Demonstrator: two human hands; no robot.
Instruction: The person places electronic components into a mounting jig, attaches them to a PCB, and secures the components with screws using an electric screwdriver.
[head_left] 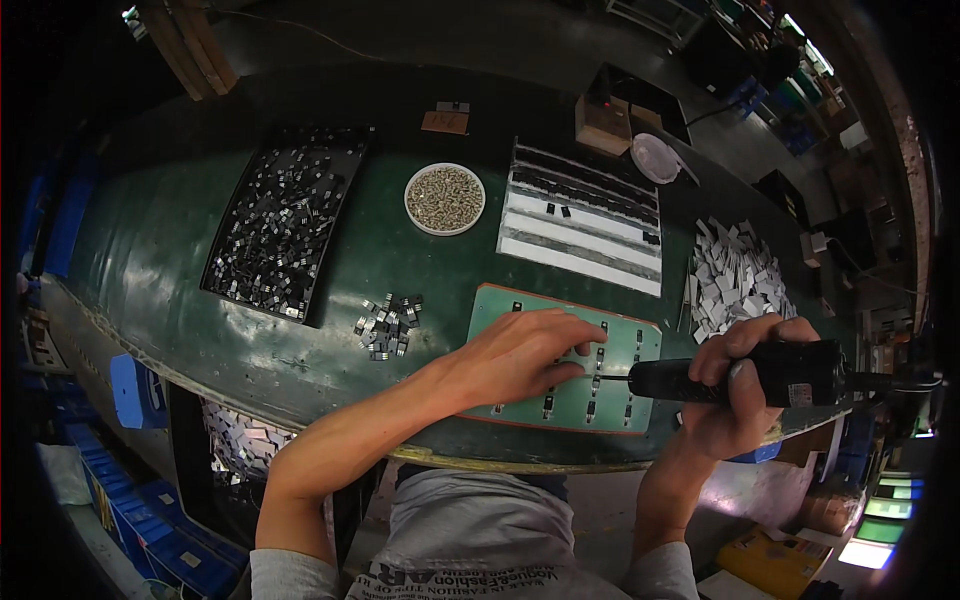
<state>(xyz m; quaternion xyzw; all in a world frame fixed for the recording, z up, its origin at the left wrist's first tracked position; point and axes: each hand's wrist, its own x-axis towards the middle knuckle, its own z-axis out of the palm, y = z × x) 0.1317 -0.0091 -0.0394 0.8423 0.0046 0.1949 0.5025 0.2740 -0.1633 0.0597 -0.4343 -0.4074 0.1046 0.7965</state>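
Note:
A black electric screwdriver (800, 372) lies level in my right hand (735, 385), whose fingers wrap round its body. Its thin bit points left and reaches over a green board (480, 402) with an orange-brown edge, close to one of the small black components (596, 384) set in rows on it. My left hand (525, 350) rests over the board's left and middle part. Its thumb and forefinger are apart beside the bit's tip, with nothing visible between them. The hand covers several components.
A small heap of black components (388, 326) lies left of the board. Beyond are a black tray (212, 262) full of such parts, a white bowl of small screws (444, 200), a striped white sheet (580, 252) and a pile of pale grey pieces (738, 275).

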